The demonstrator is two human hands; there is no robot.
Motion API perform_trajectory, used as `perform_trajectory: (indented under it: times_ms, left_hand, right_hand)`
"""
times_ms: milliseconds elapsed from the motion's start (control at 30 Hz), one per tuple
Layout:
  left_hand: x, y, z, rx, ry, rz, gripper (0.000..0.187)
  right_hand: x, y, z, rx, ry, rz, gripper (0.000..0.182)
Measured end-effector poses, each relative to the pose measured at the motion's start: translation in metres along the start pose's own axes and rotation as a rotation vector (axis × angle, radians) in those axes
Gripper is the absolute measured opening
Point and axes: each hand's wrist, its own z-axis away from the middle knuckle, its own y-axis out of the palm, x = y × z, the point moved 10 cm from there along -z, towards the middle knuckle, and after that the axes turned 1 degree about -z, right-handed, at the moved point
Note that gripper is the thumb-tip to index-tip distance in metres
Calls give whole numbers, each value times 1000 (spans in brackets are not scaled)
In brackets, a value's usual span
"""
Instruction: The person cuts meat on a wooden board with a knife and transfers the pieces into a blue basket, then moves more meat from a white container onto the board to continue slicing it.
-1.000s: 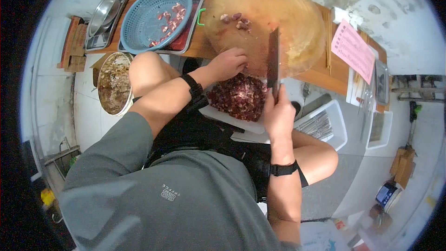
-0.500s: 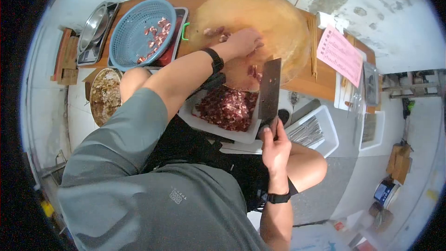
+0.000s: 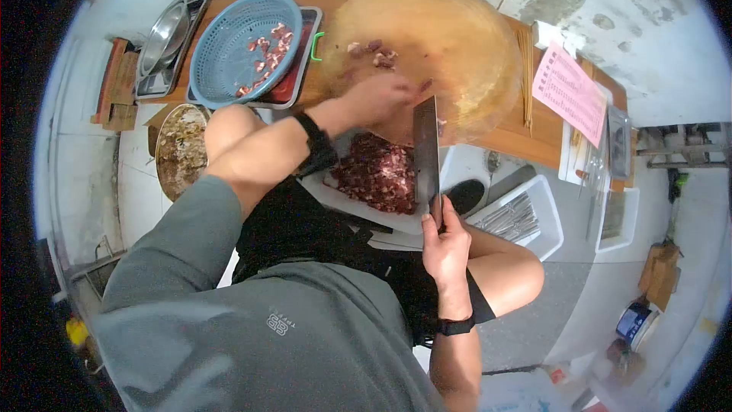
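Observation:
My right hand (image 3: 446, 250) is wrapped round the handle of a broad cleaver (image 3: 426, 141), its blade pointing away from me over the near edge of a round wooden chopping board (image 3: 465, 38). Smeared by motion, my left hand (image 3: 379, 98) is above the board's near left part, just left of the blade; its fingers cannot be made out. Several pieces of meat (image 3: 383, 59) lie on the board beyond that hand. Below the board's edge, a white tub (image 3: 335, 197) holds a heap of chopped red meat (image 3: 379, 175).
A blue colander (image 3: 217, 69) with some meat pieces stands on the table at left, beside metal bowls (image 3: 164, 34). On the right are thin wooden sticks (image 3: 526, 80), a pink printed sheet (image 3: 568, 91) and a white tray (image 3: 550, 229) of metal skewers (image 3: 512, 220).
My left hand has come back toward me and left from the middle of the board. The cleaver has shifted slightly left, with its blade more edge-on to my view.

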Motion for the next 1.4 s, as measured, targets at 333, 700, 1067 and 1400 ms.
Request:
perform_trajectory:
  times_ms: [333,700,1067,1400]
  left_hand:
    - [-11,-1,62,-175,-196,229,22]
    - [-21,-16,57,-235,-135,97,18]
    - [-30,-24,53,-219,-86,136,13]
    - [-19,-13,56,-210,-93,84,14]
  right_hand:
    - [20,15,-1,67,-43,110,46]
    - [40,20,5,54,-181,271,46]
    - [40,37,-7,86,-165,342,48]
    - [54,77,-62,53,-169,515,50]
